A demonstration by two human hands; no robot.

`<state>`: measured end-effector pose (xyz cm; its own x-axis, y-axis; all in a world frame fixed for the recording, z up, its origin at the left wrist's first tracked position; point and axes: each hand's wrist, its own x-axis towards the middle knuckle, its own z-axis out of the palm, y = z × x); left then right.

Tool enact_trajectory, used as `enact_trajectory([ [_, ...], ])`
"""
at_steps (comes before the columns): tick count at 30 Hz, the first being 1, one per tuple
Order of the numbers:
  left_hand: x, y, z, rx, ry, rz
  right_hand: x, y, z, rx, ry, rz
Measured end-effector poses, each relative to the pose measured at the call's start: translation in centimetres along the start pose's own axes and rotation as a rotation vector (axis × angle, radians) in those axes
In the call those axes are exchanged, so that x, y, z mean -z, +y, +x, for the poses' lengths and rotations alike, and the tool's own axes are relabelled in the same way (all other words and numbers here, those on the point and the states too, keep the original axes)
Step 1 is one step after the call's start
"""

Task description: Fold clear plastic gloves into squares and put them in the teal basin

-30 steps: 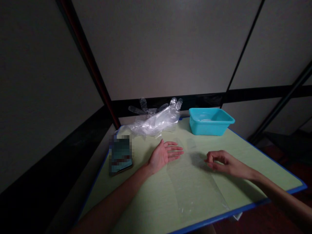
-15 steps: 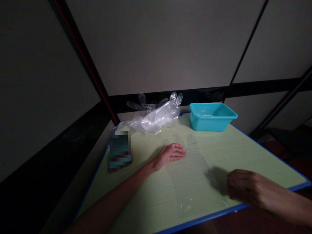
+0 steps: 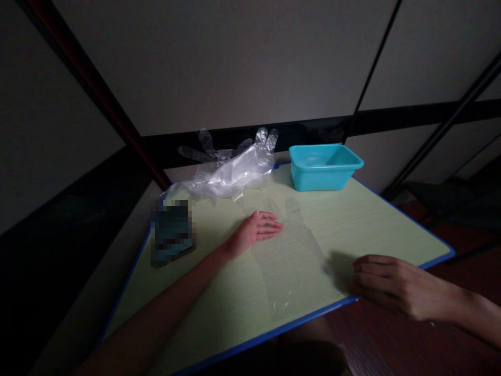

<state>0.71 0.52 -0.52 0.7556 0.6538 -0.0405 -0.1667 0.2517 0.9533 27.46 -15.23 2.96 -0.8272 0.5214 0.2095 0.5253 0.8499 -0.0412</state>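
Observation:
A clear plastic disposable glove [image 3: 291, 266] lies spread on the table, its fingers toward the far side and its cuff near the front edge. My left hand [image 3: 256, 230] rests flat on the glove's left part, fingers stretched out to the right and holding nothing. Right of the cuff, my right hand [image 3: 385, 282] hovers at the table's front edge, casting a shadow on the tabletop. Its fingers are bent and close together, with the tips turned down out of sight. Whether anything is in them is hidden.
The pale table [image 3: 376, 224] has a blue rim. A crumpled pile of clear plastic gloves [image 3: 235, 172] lies at the back against the wall. A turquoise basin [image 3: 323, 177] stands at the back right. On the left is a blurred-out rectangular object [image 3: 172, 232].
The view has shifted, so everything sits further left and higher in the picture. My left hand stays flat on the glove, and my right hand remains by the table edge with fingers bent.

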Motion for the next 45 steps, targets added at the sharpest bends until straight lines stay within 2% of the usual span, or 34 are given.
enact_trajectory([
  [8, 0.1, -0.1, 0.1, -0.012, -0.01, -0.03, -1.2, 0.1, -0.4, 0.163, 0.172, -0.095],
  [23, 0.2, -0.1, 0.1, -0.026, -0.025, -0.033, -1.7, 0.0, 0.7, 0.247, 0.103, -0.104],
  [30, 0.2, -0.2, 0.0, -0.023, -0.028, -0.031, -2.0, 0.5, 0.0, 0.152, 0.064, -0.046],
  [40, 0.1, -0.1, 0.0, -0.014, -0.007, -0.043, -0.7, -0.2, 0.9, -0.067, 0.12, 0.058],
  [45, 0.0, -0.1, 0.0, -0.012, -0.001, -0.036, -1.3, -0.1, 0.7, -0.039, 0.135, 0.077],
])
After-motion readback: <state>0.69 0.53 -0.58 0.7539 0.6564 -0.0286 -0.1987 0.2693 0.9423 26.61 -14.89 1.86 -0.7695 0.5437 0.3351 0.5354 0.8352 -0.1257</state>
